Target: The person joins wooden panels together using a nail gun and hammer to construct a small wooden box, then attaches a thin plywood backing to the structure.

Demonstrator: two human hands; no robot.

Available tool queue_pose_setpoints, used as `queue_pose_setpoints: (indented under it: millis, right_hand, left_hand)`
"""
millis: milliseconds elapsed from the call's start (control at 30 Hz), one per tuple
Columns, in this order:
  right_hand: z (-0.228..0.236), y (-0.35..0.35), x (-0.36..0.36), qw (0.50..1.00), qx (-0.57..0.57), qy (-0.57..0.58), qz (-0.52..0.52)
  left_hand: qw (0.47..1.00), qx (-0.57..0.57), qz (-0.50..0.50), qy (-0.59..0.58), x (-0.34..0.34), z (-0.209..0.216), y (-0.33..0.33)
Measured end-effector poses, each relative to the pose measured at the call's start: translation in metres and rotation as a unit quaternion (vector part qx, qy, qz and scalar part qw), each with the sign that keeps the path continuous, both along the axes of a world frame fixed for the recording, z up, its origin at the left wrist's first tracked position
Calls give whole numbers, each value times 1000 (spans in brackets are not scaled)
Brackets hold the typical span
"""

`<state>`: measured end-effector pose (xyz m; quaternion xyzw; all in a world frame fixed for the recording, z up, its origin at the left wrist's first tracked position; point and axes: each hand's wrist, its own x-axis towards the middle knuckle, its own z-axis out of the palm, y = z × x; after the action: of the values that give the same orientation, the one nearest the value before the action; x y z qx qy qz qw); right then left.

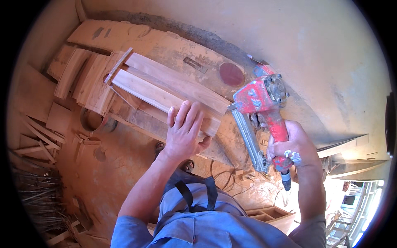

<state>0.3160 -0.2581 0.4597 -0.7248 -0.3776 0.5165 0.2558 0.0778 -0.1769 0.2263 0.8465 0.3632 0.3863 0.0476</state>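
Observation:
My right hand (294, 142) is wrapped around the handle of a scuffed red pneumatic nail gun (251, 98), with a grey magazine and a hose fitting at the handle's bottom. The gun's nose is at the right end of a narrow wooden frame (144, 88) on the workbench; I cannot tell whether it touches. My left hand (185, 134) grips this frame near the same end, fingers over the pale near board and thumb by the near edge. Long side boards and a thin crosspiece (119, 66) at the far left end make up the frame.
Several curved wooden pieces (92, 78) lie at the bench's left end. A dark red disc (231, 74) and a small metal plate (194, 64) lie on the dusty workbench (165, 46). Hoses (231, 175) trail across the floor. Wood scraps (43, 144) and dark rods (39, 194) fill the left side.

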Motion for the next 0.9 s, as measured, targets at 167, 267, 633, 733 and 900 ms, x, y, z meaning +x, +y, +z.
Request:
queue_pose_setpoints:
  millis: [167, 267, 633, 733, 900]
  right_hand:
    - [-5, 7, 1, 1000, -9, 7, 27]
    - [-3, 11, -1, 999, -21, 3, 36]
    - [5, -18, 13, 999, 12, -29, -38]
    - [-27, -27, 33, 999, -15, -10, -49]
    - [-178, -52, 95, 982, -23, -186, 5]
  left_hand:
    - [1000, -1, 2, 7, -2, 2, 0]
    - [1000, -2, 0, 4, -2, 2, 0]
    - [1000, -2, 6, 15, -1, 4, 0]
    - [999, -4, 11, 36, -1, 5, -2]
    - [996, -40, -16, 82, -2, 20, -4]
